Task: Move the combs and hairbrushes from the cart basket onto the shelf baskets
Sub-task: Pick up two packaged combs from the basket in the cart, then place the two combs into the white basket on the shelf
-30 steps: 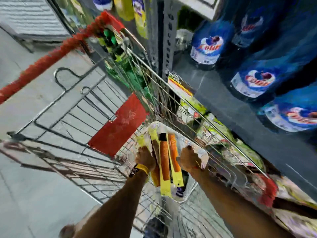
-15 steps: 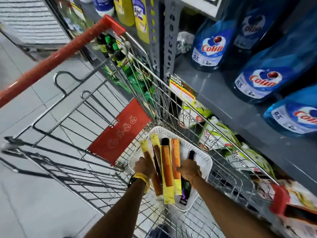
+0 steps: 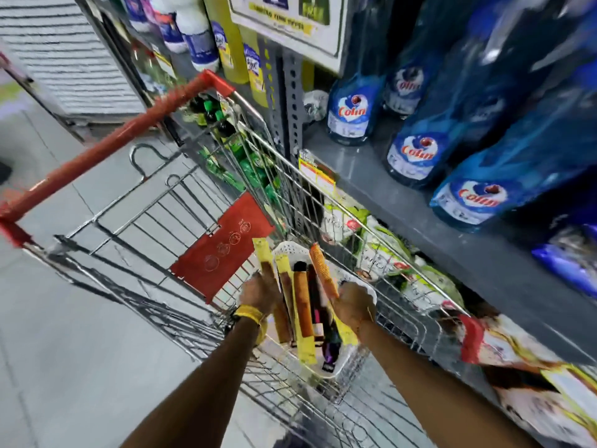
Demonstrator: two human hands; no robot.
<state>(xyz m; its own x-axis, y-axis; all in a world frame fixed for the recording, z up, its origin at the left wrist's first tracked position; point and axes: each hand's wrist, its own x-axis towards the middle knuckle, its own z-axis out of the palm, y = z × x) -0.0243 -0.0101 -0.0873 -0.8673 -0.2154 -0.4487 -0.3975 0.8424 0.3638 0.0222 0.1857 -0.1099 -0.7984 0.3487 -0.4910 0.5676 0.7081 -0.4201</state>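
Inside the wire shopping cart [image 3: 155, 202] the left hand [image 3: 260, 291] closes its fingers around a brown comb on a yellow card [image 3: 268, 270], its long axis running up and away past the knuckles. Between the hands, more carded combs [image 3: 302, 305] lie lengthwise in the white plastic basket [image 3: 342, 367]. The right hand [image 3: 353, 305] grips an orange comb [image 3: 323, 270], which tilts up-left above the fingers.

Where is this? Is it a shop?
Most likely a supermarket aisle. A wire cart with a red handle stands beside a shelf lined with blue Colin bottles, and a price tag hangs on the shelf edge.
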